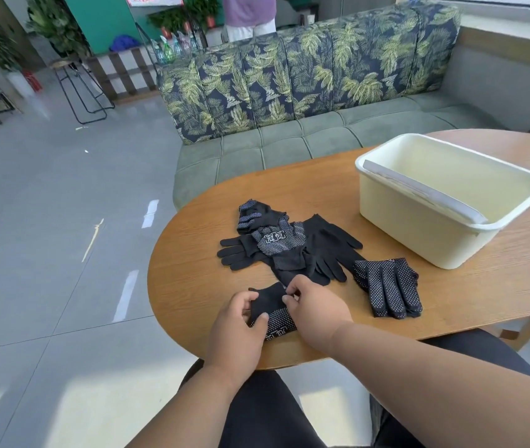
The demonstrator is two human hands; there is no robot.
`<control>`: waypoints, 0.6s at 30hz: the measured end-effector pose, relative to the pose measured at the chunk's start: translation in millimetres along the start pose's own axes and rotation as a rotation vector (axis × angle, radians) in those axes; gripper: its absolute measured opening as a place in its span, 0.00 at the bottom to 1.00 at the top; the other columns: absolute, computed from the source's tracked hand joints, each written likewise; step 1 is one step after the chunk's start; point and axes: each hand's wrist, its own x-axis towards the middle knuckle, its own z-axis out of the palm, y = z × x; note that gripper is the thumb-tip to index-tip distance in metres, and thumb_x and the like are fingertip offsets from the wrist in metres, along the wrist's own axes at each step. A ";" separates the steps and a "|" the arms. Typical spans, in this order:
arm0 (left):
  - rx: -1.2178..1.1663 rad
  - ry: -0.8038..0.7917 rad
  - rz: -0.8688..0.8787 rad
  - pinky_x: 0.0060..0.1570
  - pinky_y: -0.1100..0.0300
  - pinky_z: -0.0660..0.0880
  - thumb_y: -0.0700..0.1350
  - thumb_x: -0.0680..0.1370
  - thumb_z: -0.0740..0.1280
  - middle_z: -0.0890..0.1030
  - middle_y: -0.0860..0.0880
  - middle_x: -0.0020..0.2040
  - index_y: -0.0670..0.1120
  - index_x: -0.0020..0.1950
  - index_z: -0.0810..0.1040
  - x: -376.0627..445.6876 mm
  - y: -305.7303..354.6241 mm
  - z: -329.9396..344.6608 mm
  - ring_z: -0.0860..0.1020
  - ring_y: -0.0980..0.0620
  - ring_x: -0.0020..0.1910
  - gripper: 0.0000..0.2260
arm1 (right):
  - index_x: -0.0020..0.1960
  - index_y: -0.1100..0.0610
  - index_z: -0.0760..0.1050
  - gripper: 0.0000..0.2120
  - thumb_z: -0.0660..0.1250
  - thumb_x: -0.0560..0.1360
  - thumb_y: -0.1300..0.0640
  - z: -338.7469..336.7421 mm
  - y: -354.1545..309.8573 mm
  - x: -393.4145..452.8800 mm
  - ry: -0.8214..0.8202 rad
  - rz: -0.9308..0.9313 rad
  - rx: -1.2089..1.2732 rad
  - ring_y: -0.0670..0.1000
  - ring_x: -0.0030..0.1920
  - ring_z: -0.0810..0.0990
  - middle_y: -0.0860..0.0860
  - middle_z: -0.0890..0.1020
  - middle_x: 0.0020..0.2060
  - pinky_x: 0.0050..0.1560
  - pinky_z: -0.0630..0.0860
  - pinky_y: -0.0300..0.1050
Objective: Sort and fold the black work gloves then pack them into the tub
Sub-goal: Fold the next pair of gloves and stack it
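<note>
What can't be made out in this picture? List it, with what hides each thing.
Head view:
- Glove in both hands: the left hand and right hand cover its ends.
- Glove pile: overlapping gloves hide the count.
- Tub: the near wall hides part of its floor.
- Table: cut off at the right edge.

— Where does the head view sit?

— On the person's head, above the near rounded end of the wooden surface (289, 202). It looks forward and steeply down, so both forearms rise from the bottom edge toward the middle of the frame.

— How near?

— Close: the surface's near end fills the centre, and the lap shows just below it.

— And beyond the surface?

— The wide lens bends the scene. Past its far edge stands a leaf-print sofa (305, 76); left of the surface spreads grey tiled floor (47, 221).

— Any second view sharing ground?

— None; there is only this one.
</note>
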 end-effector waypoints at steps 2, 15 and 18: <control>0.048 0.021 0.017 0.56 0.63 0.76 0.52 0.79 0.73 0.75 0.59 0.62 0.60 0.65 0.77 -1.1 0.2 -2.2 0.77 0.60 0.56 0.15 | 0.57 0.45 0.69 0.04 0.62 0.83 0.47 -1.4 1.9 -0.8 -0.003 0.003 0.021 0.52 0.46 0.81 0.47 0.82 0.46 0.48 0.79 0.49; 0.575 -0.162 0.395 0.79 0.56 0.53 0.61 0.82 0.62 0.65 0.63 0.80 0.61 0.79 0.68 -14.7 -7.8 -13.2 0.57 0.56 0.80 0.25 | 0.66 0.40 0.72 0.21 0.63 0.73 0.41 -8.1 15.6 -32.3 -0.119 -0.284 -0.098 0.50 0.51 0.78 0.44 0.70 0.56 0.52 0.78 0.46; 0.569 -0.162 0.402 0.79 0.56 0.54 0.58 0.81 0.63 0.67 0.61 0.79 0.60 0.79 0.69 -12.6 -4.8 -14.3 0.59 0.55 0.79 0.24 | 0.70 0.42 0.71 0.28 0.64 0.70 0.44 -10.5 19.1 -35.1 -0.170 -0.287 -0.208 0.51 0.51 0.78 0.45 0.66 0.57 0.54 0.79 0.47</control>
